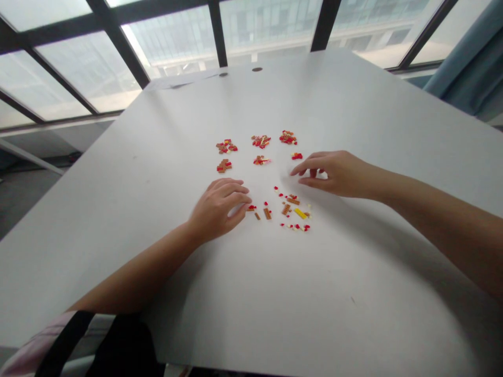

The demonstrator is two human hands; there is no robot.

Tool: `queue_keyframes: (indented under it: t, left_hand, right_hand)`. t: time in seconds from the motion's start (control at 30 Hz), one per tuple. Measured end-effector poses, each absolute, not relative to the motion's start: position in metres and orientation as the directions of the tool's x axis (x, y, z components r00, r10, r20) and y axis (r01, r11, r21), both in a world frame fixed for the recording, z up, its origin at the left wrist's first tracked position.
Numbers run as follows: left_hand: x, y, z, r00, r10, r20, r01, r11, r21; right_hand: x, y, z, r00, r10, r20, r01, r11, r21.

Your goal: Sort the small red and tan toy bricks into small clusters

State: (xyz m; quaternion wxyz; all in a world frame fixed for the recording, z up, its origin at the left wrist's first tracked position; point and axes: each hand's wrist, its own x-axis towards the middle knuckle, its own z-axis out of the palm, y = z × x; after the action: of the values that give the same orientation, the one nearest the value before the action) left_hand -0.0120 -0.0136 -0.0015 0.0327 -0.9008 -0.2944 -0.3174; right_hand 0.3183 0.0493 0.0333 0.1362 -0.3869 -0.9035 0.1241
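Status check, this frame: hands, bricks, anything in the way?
Left hand beside scattered loose bricks. Right hand open, near small red pile. Six brick piles, two rows, farther out. No blockage visible.

Loose red, brown, yellow and cream bricks (pixel 286 209) lie scattered on the near side of six small clusters (pixel 261 141).

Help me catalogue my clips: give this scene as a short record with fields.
Left hand: at left edge of the loose bricks, contact unclear
Right hand: fingers curved, beside a mostly red pile
Piles: six, two rows of three, beyond the loose bricks
Yellow brick: among the loose bricks
Table: white
Background: windows, blue curtain at right
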Motion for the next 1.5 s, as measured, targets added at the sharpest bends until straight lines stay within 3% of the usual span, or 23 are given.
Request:
queue_keyframes:
  t: [0.17,0.57,0.77,1.0,1.13,1.5]
  left_hand:
    - [-0.012,-0.013,-0.002,0.607,0.538,0.585,0.583,-0.802,0.133]
    - [-0.013,-0.011,-0.004,0.557,0.587,0.587,0.634,-0.758,0.155]
    - [-0.013,-0.012,-0.002,0.608,0.556,0.567,0.581,-0.798,0.160]
    - [-0.013,-0.012,-0.001,0.650,0.526,0.548,0.513,-0.836,0.194]
    - [-0.012,-0.012,-0.001,0.654,0.503,0.565,0.501,-0.848,0.174]
    - [-0.013,-0.012,0.000,0.670,0.508,0.541,0.494,-0.849,0.185]
  right_hand:
    - [0.301,0.026,0.018,-0.679,0.653,0.334,0.555,0.755,-0.348]
    - [0.283,0.011,0.005,-0.792,0.535,0.294,0.300,0.761,-0.576]
    - [0.292,0.009,0.018,-0.768,0.603,0.215,0.381,0.700,-0.604]
    - [0.299,-0.006,0.019,-0.766,0.578,0.281,0.325,0.726,-0.606]
    - [0.300,-0.009,0.022,-0.683,0.658,0.317,0.386,0.694,-0.608]
    - [0.304,-0.009,0.022,-0.560,0.755,0.341,0.579,0.651,-0.490]
